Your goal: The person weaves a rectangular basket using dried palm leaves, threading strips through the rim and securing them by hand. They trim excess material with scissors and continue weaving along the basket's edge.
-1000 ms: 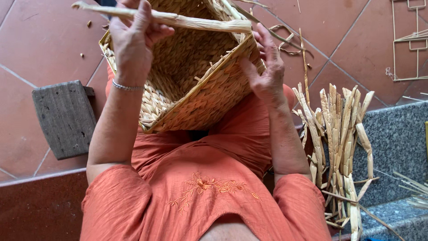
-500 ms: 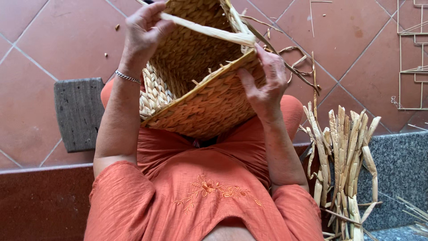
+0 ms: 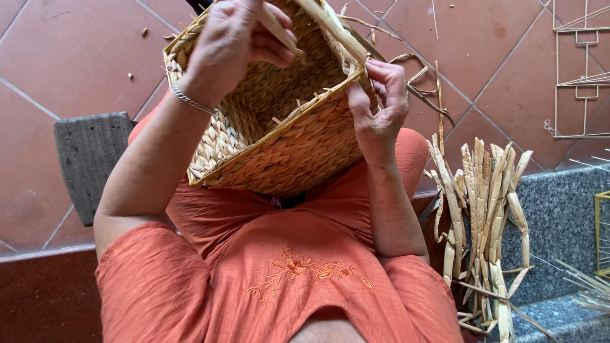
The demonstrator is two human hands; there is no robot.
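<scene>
Left hand [image 3: 232,44] grips a straw strip [image 3: 279,28]; right hand [image 3: 378,105] pinches the woven basket [image 3: 279,133] rim on the lap. Dried husks [image 3: 483,216] lean against the stone ledge [image 3: 562,216]; wooden block [image 3: 89,159] sits on open tiled floor [image 3: 63,57].

Both forearms raised, left hand [image 3: 232,44] curled closed — wrist bent, right hand [image 3: 378,105] pinching with fingertips — palm inward

Terracotta floor tiles [image 3: 76,57] with pale grout lines, scattered with straw bits; a grey wooden block [image 3: 89,162] at the left; a bundle of dried leaves [image 3: 486,209] leaning on a speckled grey stone ledge [image 3: 562,209]; a wire frame [image 3: 581,70] at upper right; orange dress [image 3: 286,286] with embroidered flowers.
</scene>
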